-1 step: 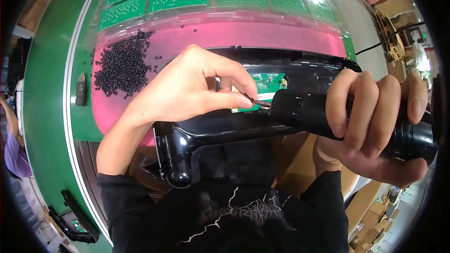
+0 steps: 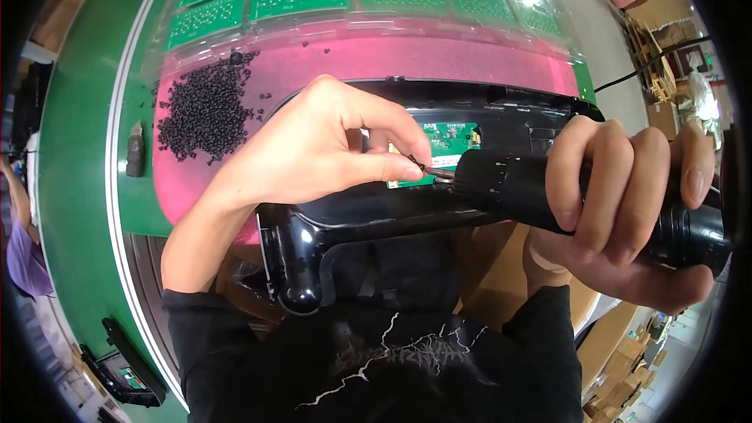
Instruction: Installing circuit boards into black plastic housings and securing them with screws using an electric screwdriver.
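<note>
1 small dark screw (image 2: 416, 161) is pinched between thumb and index finger of the left hand (image 2: 313, 145), right at the bit tip of the black power driver (image 2: 501, 180). The driver is gripped by curled fingers of the right hand (image 2: 607, 184). Screw and bit are held over the green circuit board (image 2: 454, 139) in the black housing (image 2: 376, 223). Loose black screws (image 2: 205, 110) are heaped on the pink mat (image 2: 352, 55).
</note>
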A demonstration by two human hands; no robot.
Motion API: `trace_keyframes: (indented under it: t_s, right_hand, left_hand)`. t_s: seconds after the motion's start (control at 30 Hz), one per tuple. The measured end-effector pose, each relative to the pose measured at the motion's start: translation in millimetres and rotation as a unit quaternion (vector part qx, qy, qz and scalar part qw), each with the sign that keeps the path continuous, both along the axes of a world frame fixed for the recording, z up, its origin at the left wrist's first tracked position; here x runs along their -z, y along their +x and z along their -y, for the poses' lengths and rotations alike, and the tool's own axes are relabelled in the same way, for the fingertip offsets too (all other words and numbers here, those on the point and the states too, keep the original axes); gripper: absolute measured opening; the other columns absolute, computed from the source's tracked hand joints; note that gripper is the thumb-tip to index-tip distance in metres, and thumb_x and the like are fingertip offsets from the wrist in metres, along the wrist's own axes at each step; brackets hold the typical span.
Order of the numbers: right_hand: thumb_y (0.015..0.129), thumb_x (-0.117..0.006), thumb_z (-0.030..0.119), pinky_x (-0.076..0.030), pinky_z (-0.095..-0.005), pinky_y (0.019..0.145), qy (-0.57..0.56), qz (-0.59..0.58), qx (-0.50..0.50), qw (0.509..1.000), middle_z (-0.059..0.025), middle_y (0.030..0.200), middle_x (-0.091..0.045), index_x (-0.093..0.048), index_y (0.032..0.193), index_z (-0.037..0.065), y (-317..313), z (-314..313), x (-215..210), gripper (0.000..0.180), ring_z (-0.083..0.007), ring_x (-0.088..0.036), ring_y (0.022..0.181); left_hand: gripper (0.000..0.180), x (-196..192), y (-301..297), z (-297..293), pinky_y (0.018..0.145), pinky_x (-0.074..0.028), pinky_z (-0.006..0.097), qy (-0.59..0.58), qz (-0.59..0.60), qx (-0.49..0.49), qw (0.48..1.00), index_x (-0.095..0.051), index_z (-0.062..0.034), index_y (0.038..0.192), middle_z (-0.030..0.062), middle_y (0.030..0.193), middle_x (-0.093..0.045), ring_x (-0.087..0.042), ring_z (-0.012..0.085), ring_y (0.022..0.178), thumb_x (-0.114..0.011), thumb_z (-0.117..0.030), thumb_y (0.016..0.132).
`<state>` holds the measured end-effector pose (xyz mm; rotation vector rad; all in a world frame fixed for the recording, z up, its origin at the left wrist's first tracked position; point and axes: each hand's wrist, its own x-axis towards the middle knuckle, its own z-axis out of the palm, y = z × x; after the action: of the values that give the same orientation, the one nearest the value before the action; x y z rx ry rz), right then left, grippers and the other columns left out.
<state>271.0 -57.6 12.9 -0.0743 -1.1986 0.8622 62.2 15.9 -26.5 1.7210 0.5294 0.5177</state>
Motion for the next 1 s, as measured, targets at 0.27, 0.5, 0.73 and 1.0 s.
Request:
trace_keyframes:
  t_s: [0.27,0.5,0.73,1.0]
  right_hand:
    - [0.085,-0.067,0.053,-0.044,-0.0265,0.055,-0.037,0.095,-0.037,0.994,0.0025,0.07,-0.057,-0.047,0.114,0.011,3.3,-25.2,4.2,0.055,-0.0088,-0.051,0.051]
    - [0.087,-0.059,0.065,-0.039,-0.03,0.056,-0.196,0.13,0.009,0.972,0.0005,0.068,-0.052,-0.048,0.117,0.011,-9.1,-16.6,10.8,0.063,-0.0114,-0.045,0.05]
    - [0.088,-0.059,0.061,-0.039,-0.0297,0.054,-0.199,0.171,-0.002,0.965,-0.0018,0.066,-0.05,-0.046,0.115,0.01,-9.8,-25.5,23.2,0.059,-0.0122,-0.043,0.048]
    - [0.088,-0.059,0.056,-0.039,-0.0299,0.053,-0.201,0.245,0.013,0.949,-0.0026,0.065,-0.049,-0.045,0.111,0.009,-20.4,-33.2,19.9,0.055,-0.0124,-0.042,0.048]
  left_hand:
    - [0.01,3.8,4.3,2.0,0.07,-0.056,0.026,-0.024,0.009,0.005,1.0,-0.074,0.0028,0.092,0.0095,0.086,-0.075,-0.071,0.0144,0.078,-0.076,0.001,0.082]
    - [0.01,9.6,6.0,3.6,0.063,-0.051,0.026,0.197,-0.028,-0.168,0.966,-0.069,0.0017,0.091,0.0089,0.079,-0.071,-0.067,0.0129,0.069,-0.072,-0.007,0.087]
    - [0.024,6.3,5.1,5.2,0.055,-0.042,0.033,0.261,-0.048,-0.193,0.944,-0.059,0.0036,0.083,0.0125,0.07,-0.057,-0.054,0.0226,0.058,-0.066,-0.017,0.094]
    - [0.011,16.0,2.6,7.0,0.065,-0.052,0.038,0.276,-0.084,-0.172,0.942,-0.07,0.0039,0.092,0.0197,0.081,-0.068,-0.068,0.0339,0.072,-0.069,-0.007,0.088]
